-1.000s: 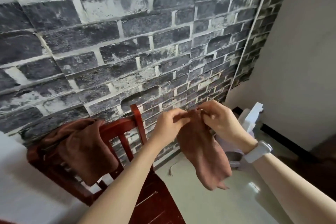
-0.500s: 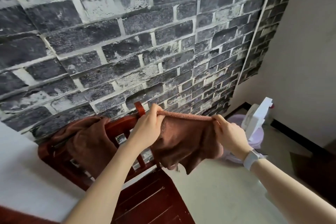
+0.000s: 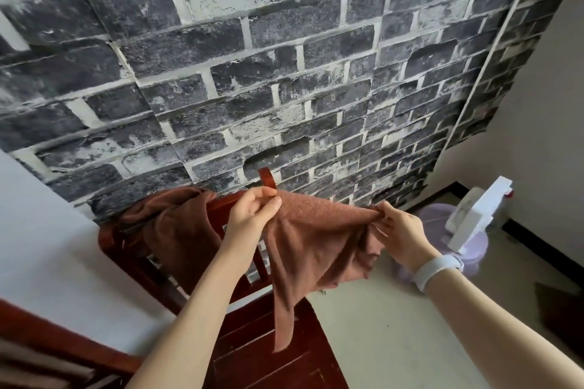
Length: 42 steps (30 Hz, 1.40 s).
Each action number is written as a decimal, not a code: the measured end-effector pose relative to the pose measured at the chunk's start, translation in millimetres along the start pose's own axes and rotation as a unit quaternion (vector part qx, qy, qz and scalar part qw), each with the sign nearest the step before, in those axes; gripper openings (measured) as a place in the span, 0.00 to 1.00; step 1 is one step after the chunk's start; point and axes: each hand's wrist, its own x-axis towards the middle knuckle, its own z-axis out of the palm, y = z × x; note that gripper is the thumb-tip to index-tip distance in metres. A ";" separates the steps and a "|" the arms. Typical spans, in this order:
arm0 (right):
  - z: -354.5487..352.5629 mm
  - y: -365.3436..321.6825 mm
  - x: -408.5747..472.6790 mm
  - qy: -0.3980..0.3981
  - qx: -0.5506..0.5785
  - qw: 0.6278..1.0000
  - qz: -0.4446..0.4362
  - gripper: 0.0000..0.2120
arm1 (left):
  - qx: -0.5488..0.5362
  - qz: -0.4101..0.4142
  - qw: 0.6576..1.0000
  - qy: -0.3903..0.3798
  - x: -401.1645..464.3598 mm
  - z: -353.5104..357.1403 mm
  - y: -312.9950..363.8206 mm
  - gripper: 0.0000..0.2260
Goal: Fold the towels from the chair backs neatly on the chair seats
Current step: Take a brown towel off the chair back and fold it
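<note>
A brown towel (image 3: 316, 237) hangs stretched in the air between my hands, above the dark red wooden chair seat (image 3: 268, 354). My left hand (image 3: 252, 215) pinches its upper left corner in front of the chair's right back post. My right hand (image 3: 401, 230) grips the upper right corner; a white band sits on that wrist. The towel sags below, and a narrow strip dangles down over the seat. A second brown towel (image 3: 170, 224) is bunched over the chair back (image 3: 126, 253) to the left.
A dark brick-pattern wall (image 3: 284, 73) stands right behind the chair. At the right, a lilac bin (image 3: 474, 246) with a white object leaning on it sits on the pale floor (image 3: 395, 341). Another red wooden piece (image 3: 47, 341) shows at the lower left.
My hands moved apart and pulled the towel's top edge taut. The towel went from a bunched hanging shape to a spread sheet, with a strip now dangling lower.
</note>
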 end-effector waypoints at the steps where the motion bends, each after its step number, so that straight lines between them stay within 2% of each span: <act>1: -1.3 3.0 5.4 0.006 0.003 1.000 0.020 0.06 | 0.007 -0.005 1.000 0.017 -0.6 -0.9 -2.2 0.07; 3: -4.8 8.3 12.5 0.003 0.010 0.996 0.088 0.04 | 0.079 0.001 0.996 0.039 -2.5 -3.4 -7.9 0.11; 6: -14.4 17.7 14.0 -0.006 0.009 0.979 0.203 0.10 | 0.216 0.026 0.976 0.022 -6.9 -11.5 -21.7 0.14; 8: -21.6 27.9 11.4 0.007 -0.042 0.974 0.221 0.10 | 0.283 0.017 0.959 0.001 -11.7 -17.3 -32.4 0.15; 11: -32.1 47.2 8.8 0.023 -0.252 0.960 0.120 0.10 | 0.299 -0.025 0.954 -0.014 -23.4 -21.8 -48.0 0.19; 14: -40.8 60.5 10.0 -0.006 -0.439 0.898 -0.014 0.10 | 0.292 -0.070 0.954 0.002 -32.8 -26.1 -61.2 0.20; 16: -47.1 64.2 10.7 0.010 -0.508 0.858 -0.076 0.09 | 0.269 -0.089 0.959 0.021 -37.6 -29.4 -67.8 0.19; 17: -48.9 65.0 10.3 0.030 -0.498 0.863 -0.085 0.08 | 0.255 -0.091 0.962 0.029 -40.1 -30.8 -69.5 0.20; 21: -52.1 72.6 9.8 0.091 -0.281 0.953 -0.065 0.12 | 0.204 -0.101 0.970 0.084 -51.6 -34.7 -75.5 0.24; 23: -51.9 74.9 8.8 0.073 -0.184 0.980 -0.019 0.11 | 0.079 -0.154 0.977 0.126 -55.4 -36.4 -78.4 0.20; 25: -52.4 74.9 5.8 0.045 -0.091 0.991 0.090 0.08 | -0.059 -0.216 0.965 0.137 -58.9 -37.2 -79.7 0.13; 26: -53.8 74.4 3.9 0.033 -0.058 0.987 0.147 0.07 | -0.089 -0.235 0.959 0.128 -61.4 -37.4 -81.0 0.10; 29: -57.0 74.4 1.0 0.041 -0.069 0.973 0.216 0.08 | -0.083 -0.247 0.961 0.089 -68.2 -39.7 -87.7 0.07; 32: -57.9 79.3 0.5 0.053 -0.273 0.948 0.154 0.06 | -0.026 -0.245 0.967 0.062 -71.7 -46.8 -92.5 0.10; 35: -61.2 87.6 5.9 0.005 -0.515 0.857 -0.015 0.09 | 0.190 -0.247 0.950 0.030 -76.4 -56.4 -101.9 0.12; 37: -61.8 90.2 6.3 -0.013 -0.552 0.830 -0.082 0.11 | 0.268 -0.255 0.929 0.025 -81.8 -61.7 -108.5 0.12; 40: -60.6 94.9 6.4 -0.021 -0.538 0.837 -0.093 0.11 | 0.259 -0.278 0.924 0.034 -90.1 -67.6 -117.2 0.13; 42: -59.1 97.8 5.6 -0.024 -0.505 0.858 -0.089 0.09 | 0.231 -0.267 0.934 0.056 -94.9 -68.4 -118.4 0.13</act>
